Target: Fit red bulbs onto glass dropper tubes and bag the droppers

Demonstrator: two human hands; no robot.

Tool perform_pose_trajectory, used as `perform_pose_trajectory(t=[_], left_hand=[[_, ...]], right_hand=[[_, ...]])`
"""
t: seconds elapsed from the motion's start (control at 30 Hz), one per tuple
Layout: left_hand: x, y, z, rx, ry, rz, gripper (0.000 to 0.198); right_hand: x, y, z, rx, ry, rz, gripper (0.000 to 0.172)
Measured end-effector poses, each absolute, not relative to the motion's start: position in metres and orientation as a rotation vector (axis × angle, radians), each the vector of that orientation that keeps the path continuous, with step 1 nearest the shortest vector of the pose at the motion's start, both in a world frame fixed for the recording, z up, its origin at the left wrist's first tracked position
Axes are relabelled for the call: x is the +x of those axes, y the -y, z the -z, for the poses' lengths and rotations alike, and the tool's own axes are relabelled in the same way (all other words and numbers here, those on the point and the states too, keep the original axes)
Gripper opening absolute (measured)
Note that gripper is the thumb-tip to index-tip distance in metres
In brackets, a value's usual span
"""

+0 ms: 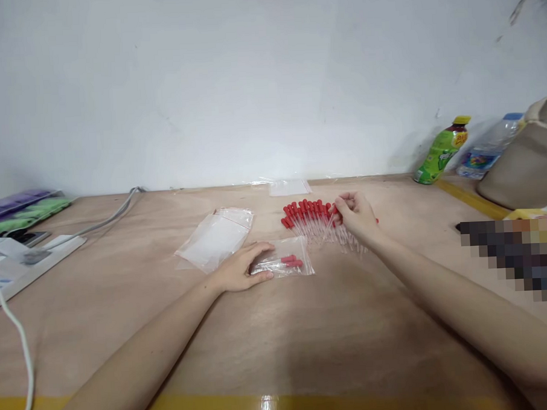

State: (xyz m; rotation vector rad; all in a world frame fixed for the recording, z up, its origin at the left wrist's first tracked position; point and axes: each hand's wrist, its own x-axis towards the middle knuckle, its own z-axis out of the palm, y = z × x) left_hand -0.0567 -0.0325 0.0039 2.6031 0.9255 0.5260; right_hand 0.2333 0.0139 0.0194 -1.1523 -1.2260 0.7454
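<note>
My left hand (240, 269) lies around the left end of a small clear zip bag (307, 261), its thumb along the near side and its fingers along the far side. Inside the bag are a few glass droppers with red rubber bulbs (292, 260). Farther right, my right hand (353, 212) pinches one dropper (329, 219) near its red bulb; the glass tube points down and to the left. Beneath and beside that hand spreads a pile of similar droppers (306, 212), bulbs toward the wall. The hand hides part of the pile.
Flat clear bags (216, 238) lie beyond my left hand, and another bag (289, 187) is by the wall. A power strip (53, 257) with cables stands left. On the right are a green drink bottle (441, 152), a water bottle (488, 150) and a beige bag (521, 164).
</note>
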Motion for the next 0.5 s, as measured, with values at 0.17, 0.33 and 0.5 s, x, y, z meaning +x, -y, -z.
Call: perform_pose_trajectory(t=[0.17, 0.33, 0.5], left_hand=[[-0.057, 0.033, -0.005, 2.604, -0.950, -0.515, 0.055], [-0.057, 0.033, -0.006, 2.598, -0.971, -0.499, 0.057], [-0.057, 0.033, -0.006, 2.580, -0.970, -0.503, 0.057]], right_hand=[[0.216, 0.013, 0.007, -1.039, 1.072, -0.925, 0.035], [0.207, 0.027, 0.014, -0.968, 1.115, -1.074, 0.038], [0.208, 0.033, 0.017, -0.972, 1.157, -1.057, 0.040]])
